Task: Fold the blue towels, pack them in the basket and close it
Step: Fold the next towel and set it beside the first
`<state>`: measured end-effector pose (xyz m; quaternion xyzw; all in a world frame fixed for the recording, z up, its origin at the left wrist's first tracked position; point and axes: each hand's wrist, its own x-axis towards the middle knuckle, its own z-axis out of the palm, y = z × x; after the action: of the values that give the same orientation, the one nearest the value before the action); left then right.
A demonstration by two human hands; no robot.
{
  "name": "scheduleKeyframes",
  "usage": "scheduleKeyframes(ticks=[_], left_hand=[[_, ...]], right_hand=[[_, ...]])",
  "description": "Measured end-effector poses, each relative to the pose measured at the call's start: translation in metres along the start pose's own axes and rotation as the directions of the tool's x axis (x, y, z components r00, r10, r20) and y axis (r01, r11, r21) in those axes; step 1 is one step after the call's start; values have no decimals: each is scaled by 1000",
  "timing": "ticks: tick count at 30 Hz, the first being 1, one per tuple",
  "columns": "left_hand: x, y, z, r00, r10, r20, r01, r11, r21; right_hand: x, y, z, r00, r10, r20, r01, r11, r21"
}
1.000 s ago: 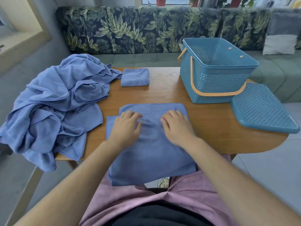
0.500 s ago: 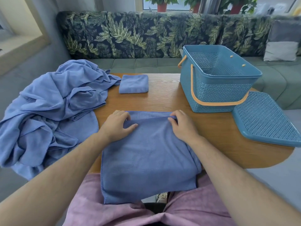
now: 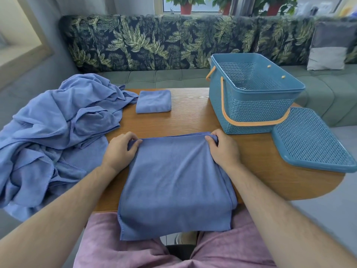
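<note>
At six o'clock on the wooden table (image 3: 189, 120): a half-folded blue towel (image 3: 173, 180), draped over the near edge onto a lap in pink shorts. Gripped at its far corners, at ten o'clock by the left hand (image 3: 120, 149) and at two o'clock by the right hand (image 3: 222, 149), fingers curled round the folded edge. At nine o'clock, a rumpled heap of blue towels (image 3: 58, 128), spilling off the table. At twelve o'clock, one small folded towel (image 3: 153, 101), lying flat. At two o'clock, an open blue basket (image 3: 249, 111) with orange handles. Just beside it at three o'clock, its lid (image 3: 309, 140), flat on the table. Beyond, a leaf-print sofa (image 3: 144, 43).
</note>
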<state>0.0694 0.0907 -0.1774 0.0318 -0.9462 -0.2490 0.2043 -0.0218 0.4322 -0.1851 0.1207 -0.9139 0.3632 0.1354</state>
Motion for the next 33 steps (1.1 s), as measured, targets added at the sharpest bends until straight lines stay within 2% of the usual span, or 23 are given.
scheduleKeyframes(ticks=[6,13,19,25,30,33], left_hand=[[7,5,5,1000,-4,0,4,999,49],[5,-3,8,997,61,44,-62,997,41],[6,-3,5,988,150,-23,-147,986,81],[4,0,6,1000,21,-5,-21,998,-55],[2,6,1,1000,-27,4,27,991,-128],[-1,10,-10,994,-103,21,105,976,-190]], right_hand=[[4,0,3,998,55,-20,-56,996,-76],[6,-1,6,1000,10,8,-9,986,-166],[10,3,10,997,-59,53,65,990,-123],[9,7,10,995,-103,10,103,995,-14],[5,4,5,999,-31,27,27,990,138],[0,-2,-5,1000,0,20,-4,983,184]])
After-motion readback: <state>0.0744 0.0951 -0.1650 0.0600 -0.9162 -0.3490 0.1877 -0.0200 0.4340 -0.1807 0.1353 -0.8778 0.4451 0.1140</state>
